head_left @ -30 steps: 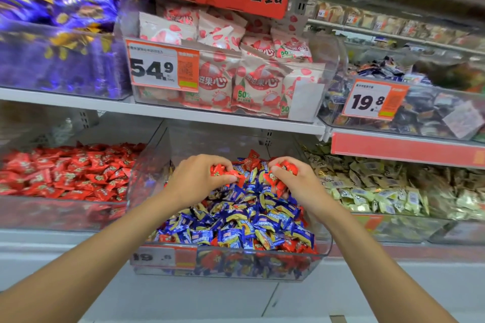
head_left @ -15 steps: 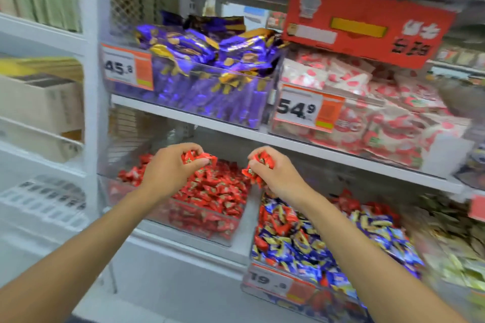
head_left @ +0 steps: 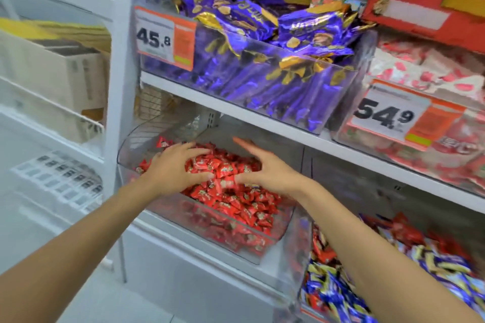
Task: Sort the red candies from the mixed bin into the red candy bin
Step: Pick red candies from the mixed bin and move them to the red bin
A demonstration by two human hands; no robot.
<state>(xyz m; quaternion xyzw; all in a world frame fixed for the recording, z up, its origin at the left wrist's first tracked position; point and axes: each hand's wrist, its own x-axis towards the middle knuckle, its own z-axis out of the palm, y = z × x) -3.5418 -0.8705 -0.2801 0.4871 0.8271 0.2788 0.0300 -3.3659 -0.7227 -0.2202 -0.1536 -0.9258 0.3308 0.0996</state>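
The clear red candy bin point(head_left: 126, 149) sits on the lower shelf, filled with a heap of red candies point(head_left: 236, 207). Both my hands hover over that heap with fingers spread. My left hand point(head_left: 173, 169) is over the bin's left half, my right hand point(head_left: 265, 169) over the middle. Neither hand holds a candy; loose red candies lie between and beneath the fingers. The mixed bin point(head_left: 301, 244) with blue and red candies point(head_left: 409, 270) stands to the lower right, under my right forearm.
Above the red candy bin a shelf carries a clear bin of purple bags point(head_left: 262, 65) priced 45.8 and a bin of white-and-red bags point(head_left: 420, 123) priced 54.9. A white upright post point(head_left: 118, 86) and white racks point(head_left: 52, 102) stand to the left.
Both hands carried red candies from the mixed bin leftward to the red candy bin, then spread their fingers and let the candies go onto the heap. My view swung left.
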